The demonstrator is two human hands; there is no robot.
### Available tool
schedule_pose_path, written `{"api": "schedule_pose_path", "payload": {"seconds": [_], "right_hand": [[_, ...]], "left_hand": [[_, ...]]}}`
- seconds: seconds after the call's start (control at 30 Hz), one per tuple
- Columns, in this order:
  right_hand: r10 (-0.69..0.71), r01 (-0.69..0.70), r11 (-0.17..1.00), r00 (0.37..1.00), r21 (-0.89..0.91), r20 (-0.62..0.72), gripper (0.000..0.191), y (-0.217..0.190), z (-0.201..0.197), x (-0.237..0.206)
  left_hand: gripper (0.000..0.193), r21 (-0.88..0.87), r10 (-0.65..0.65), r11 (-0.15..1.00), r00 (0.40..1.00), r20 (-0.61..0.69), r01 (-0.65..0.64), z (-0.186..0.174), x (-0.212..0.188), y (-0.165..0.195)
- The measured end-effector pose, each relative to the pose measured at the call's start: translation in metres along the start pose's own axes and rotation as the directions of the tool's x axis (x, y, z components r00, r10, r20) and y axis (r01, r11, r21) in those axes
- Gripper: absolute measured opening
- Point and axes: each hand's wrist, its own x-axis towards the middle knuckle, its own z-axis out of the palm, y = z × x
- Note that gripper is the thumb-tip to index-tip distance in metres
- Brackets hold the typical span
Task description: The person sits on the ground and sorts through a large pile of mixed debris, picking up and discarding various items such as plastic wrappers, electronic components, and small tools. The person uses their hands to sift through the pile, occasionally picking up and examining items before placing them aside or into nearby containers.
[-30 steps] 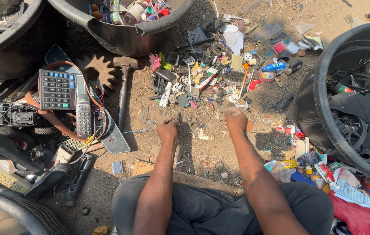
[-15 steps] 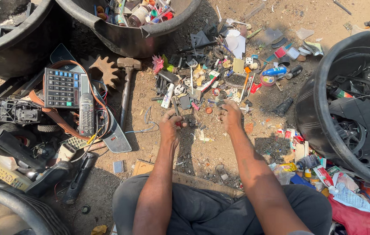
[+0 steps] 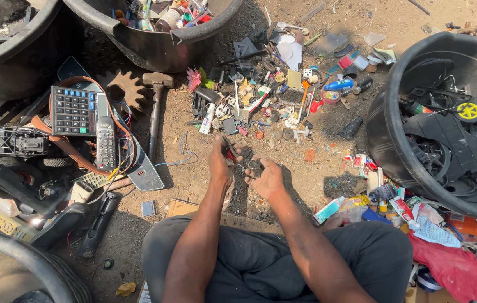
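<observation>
I sit on dirt ground with both forearms stretched forward. My left hand (image 3: 220, 163) pinches a small dark scrap piece with a red part (image 3: 230, 152) just above the ground. My right hand (image 3: 265, 178) grips a small dark metal piece (image 3: 252, 166) right beside it, the two hands almost touching. Just beyond my hands spreads a pile of small scrap parts (image 3: 266, 104): plastic bits, screws, caps and broken electronics.
A hammer (image 3: 155, 104) and a rusty gear (image 3: 127, 90) lie at left beside a calculator (image 3: 73, 110) and a remote handset (image 3: 105, 143). Black tubs stand at top centre (image 3: 160, 47), top left (image 3: 3, 62) and right (image 3: 395, 140). Wrappers and red cloth (image 3: 452, 264) lie at lower right.
Both hands drew back from the scrap pile toward me and came together, each now holding a small piece picked from the ground.
</observation>
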Motion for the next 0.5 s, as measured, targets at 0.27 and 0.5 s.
{"api": "schedule_pose_path", "payload": {"seconds": [0.27,0.5], "right_hand": [[-0.393,0.394,0.919,0.918,0.022,-0.055,0.030,0.023,-0.028,-0.072],[-0.276,0.220,0.931,0.946,0.290,0.167,0.034,0.020,-0.037,-0.092]], "left_hand": [[0.044,0.671,0.262,-0.002,0.647,0.716,-0.742,0.040,-0.125,-0.070],[0.038,0.694,0.454,0.238,0.710,0.539,-0.679,0.043,-0.148,-0.020]]}}
